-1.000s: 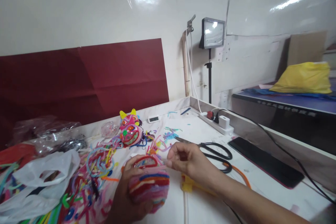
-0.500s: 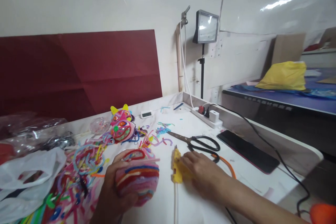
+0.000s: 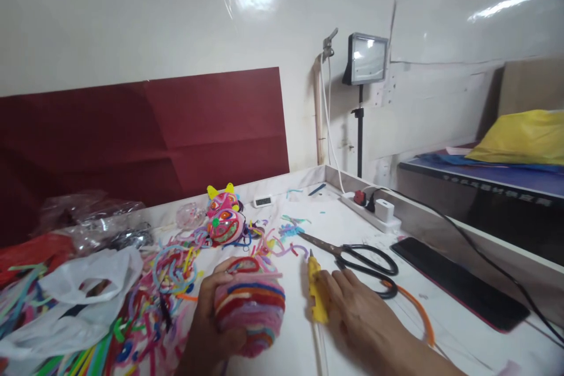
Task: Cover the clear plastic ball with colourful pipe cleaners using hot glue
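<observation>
My left hand (image 3: 211,320) is wrapped round a ball (image 3: 253,311) covered in stripes of coloured pipe cleaner, mostly pink, red, orange and blue. A loose pink strand sticks out from its upper right. My right hand (image 3: 359,305) is closed on the yellow glue gun (image 3: 318,292), which lies on the table with its nozzle pointing away from me. A clear glue stick (image 3: 321,349) runs out of its rear. The fingertips on the gun's far side are partly hidden. Large black-handled scissors (image 3: 363,255) lie open just beyond my right hand, beside an orange strip (image 3: 416,308).
Two decorated face figures (image 3: 224,226) stand behind the ball. Left are heaped pipe cleaners (image 3: 152,311), a white plastic bag (image 3: 83,299) and clear wrapping (image 3: 110,220). A small digital display (image 3: 263,201), power strip (image 3: 372,214) and phone (image 3: 458,282) lie rightward, inside the raised table rim (image 3: 445,226).
The whole view has shifted, so things appear farther right and slightly lower. My left hand still holds the ball and my right hand stays at the glue gun.
</observation>
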Demonstrator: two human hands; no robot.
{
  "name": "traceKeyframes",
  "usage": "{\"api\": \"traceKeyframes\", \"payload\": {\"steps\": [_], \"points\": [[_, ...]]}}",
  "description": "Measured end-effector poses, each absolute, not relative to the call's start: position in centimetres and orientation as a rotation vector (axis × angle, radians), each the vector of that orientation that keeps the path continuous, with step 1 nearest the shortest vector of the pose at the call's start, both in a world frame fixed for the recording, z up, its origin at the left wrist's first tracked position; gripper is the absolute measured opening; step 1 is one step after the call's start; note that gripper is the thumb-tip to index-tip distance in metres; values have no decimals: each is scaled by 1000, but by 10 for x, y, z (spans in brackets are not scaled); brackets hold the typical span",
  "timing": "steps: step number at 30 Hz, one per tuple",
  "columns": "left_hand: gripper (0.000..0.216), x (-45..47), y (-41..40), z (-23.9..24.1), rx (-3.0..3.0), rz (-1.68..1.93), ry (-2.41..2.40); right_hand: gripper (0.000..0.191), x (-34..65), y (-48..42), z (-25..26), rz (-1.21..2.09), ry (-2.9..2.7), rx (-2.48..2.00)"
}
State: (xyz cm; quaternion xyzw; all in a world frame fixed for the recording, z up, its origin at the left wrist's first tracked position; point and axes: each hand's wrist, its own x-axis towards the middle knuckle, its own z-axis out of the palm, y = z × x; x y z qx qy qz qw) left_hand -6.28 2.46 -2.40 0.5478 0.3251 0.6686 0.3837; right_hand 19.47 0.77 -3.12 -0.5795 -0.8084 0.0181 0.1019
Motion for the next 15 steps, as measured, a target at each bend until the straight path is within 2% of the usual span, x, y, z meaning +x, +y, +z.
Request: {"api": "traceKeyframes", "payload": {"steps": [4, 8, 12, 15], "points": [[65, -65, 25, -25, 1347, 1697, 854, 53, 210, 9, -36, -13, -2130, -1446], [68, -67, 26, -26, 1305, 1681, 849, 37, 226, 1, -30, 27, -1851, -1219], [65, -71, 29, -29, 1347, 1629, 785, 23, 229, -19, -19, 329, -1619, -1271], [63, -75, 30, -31, 1345, 1596, 727, 37, 221, -38, -12, 620, -1479, -1307]]}}
